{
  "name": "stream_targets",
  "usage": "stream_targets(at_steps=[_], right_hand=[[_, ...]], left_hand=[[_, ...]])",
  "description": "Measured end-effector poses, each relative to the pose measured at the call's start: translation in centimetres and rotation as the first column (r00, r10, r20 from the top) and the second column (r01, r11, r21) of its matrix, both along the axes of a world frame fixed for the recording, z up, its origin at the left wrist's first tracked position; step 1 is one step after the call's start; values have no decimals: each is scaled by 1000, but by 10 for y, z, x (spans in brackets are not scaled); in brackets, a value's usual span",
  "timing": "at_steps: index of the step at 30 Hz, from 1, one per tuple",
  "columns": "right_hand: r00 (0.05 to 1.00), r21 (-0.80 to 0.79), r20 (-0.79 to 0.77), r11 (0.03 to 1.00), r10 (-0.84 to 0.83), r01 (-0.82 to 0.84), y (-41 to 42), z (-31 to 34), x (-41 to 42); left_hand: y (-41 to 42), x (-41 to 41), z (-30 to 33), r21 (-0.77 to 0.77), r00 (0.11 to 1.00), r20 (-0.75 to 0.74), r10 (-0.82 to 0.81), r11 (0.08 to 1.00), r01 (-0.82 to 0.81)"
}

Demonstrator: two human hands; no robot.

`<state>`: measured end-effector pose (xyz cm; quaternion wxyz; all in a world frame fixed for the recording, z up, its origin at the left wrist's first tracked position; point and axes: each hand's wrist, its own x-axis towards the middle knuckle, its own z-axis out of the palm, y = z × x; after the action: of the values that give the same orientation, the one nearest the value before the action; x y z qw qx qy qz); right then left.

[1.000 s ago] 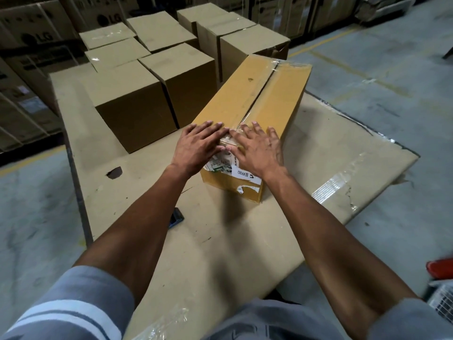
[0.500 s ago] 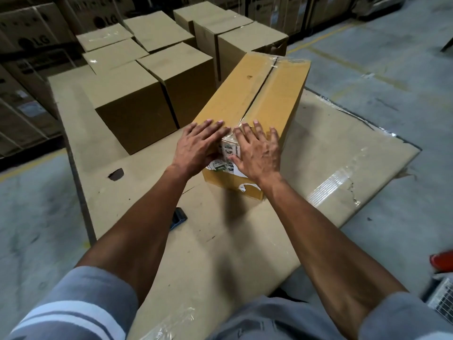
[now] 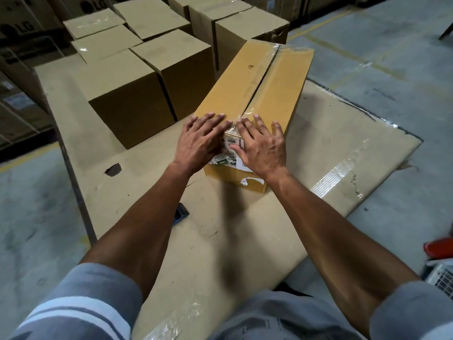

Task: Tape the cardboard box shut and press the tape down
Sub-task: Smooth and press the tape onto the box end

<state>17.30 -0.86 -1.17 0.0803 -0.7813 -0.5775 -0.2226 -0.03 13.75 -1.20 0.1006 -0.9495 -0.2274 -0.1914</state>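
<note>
A long yellow-brown cardboard box [image 3: 282, 89] lies on a flat cardboard sheet [image 3: 220, 241], its two top flaps closed. Clear tape [image 3: 263, 72] runs along the centre seam to the far end. My left hand [image 3: 198, 141] lies flat, fingers spread, over the near top edge left of the seam. My right hand [image 3: 263, 143] lies flat beside it on the right, fingers on the top and palm over the near end face. A torn white label [image 3: 226, 157] shows between the hands. Neither hand holds anything.
Several closed brown boxes [image 3: 132, 101] stand close to the left and behind the long box. A small dark object [image 3: 180, 213] lies on the sheet by my left forearm. Concrete floor lies to the right, with a red item [image 3: 438, 247] and a white basket [image 3: 441, 278] at the right edge.
Both hands have stayed flat on the box's near end, sliding slightly down over the edge onto the label. The view has shifted a little closer.
</note>
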Motion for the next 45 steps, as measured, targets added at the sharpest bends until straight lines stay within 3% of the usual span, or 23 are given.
stream_targets(at_steps=[5, 10, 14, 22, 26, 29, 33, 37, 41, 45], right_hand=[[999, -40, 31, 999, 22, -21, -3, 1, 3], [995, 89, -96, 996, 19, -10, -5, 4, -3], [998, 122, -61, 992, 14, -6, -3, 0, -2], [996, 29, 67, 997, 65, -67, -4, -6, 6], [998, 51, 43, 997, 55, -57, -9, 0, 4], [998, 120, -54, 993, 13, -6, -5, 4, -5], [997, 149, -67, 988, -36, 46, -1, 2, -8], [999, 95, -27, 995, -20, 23, -1, -2, -3], [1000, 58, -4, 998, 3, -3, -4, 0, -4], [1000, 54, -4, 998, 21, -21, -8, 5, -3]], left_hand=[[1, -3, -1, -10, 1000, -1, -10, 1000, 10], [-4, 4, -2, -82, 992, 129, 16, 997, -6], [-6, 12, -11, -83, 978, 197, 67, 995, -52], [1, 5, -15, -4, 996, 86, 28, 1000, -28], [2, 1, -9, -13, 997, 78, -4, 1000, 5], [2, 4, -8, -48, 993, 118, 10, 999, -5], [1, 11, -13, -76, 981, 189, 43, 997, -29], [3, 9, -13, -47, 985, 173, 26, 999, -18], [5, 0, -14, 10, 998, 65, -12, 1000, 12], [5, -2, -9, -24, 999, 50, -21, 999, 22]])
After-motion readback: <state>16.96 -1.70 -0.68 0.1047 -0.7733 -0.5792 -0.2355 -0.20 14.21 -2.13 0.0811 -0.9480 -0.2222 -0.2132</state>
